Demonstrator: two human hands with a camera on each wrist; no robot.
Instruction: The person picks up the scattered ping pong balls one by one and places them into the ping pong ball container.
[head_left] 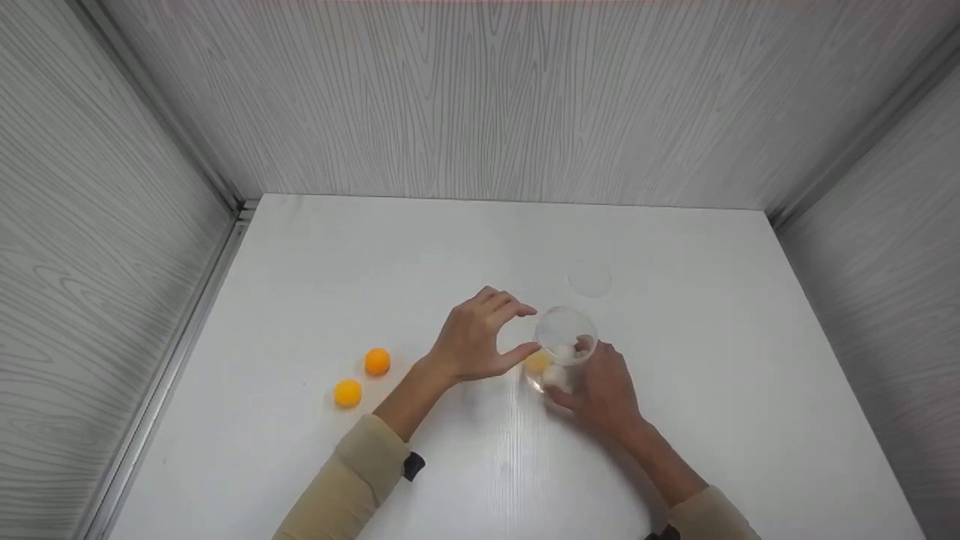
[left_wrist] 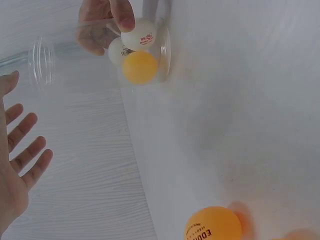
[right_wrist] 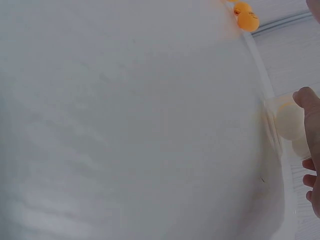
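Note:
A clear plastic jar (head_left: 566, 326) stands on the table, holding one orange ball (left_wrist: 140, 67) and two white table tennis balls (left_wrist: 139, 34). My right hand (head_left: 606, 382) grips the jar low down, thumb on the near side and fingers round the far side. Just left of the jar's mouth is my left hand (head_left: 476, 337), its thumb and fingers spread apart with nothing between them. In the left wrist view, the left hand (left_wrist: 20, 150) is apart from the jar's threaded rim (left_wrist: 42, 61). Printed orange table tennis balls (head_left: 377, 361) lie left of my left forearm.
A clear round lid (head_left: 589, 279) lies flat on the white table (head_left: 675, 285) behind the jar. Another orange ball (head_left: 347, 393) sits at the left, and more orange shows partly hidden by the left forearm. Grey wood-grain panels (head_left: 480, 97) enclose the back and sides.

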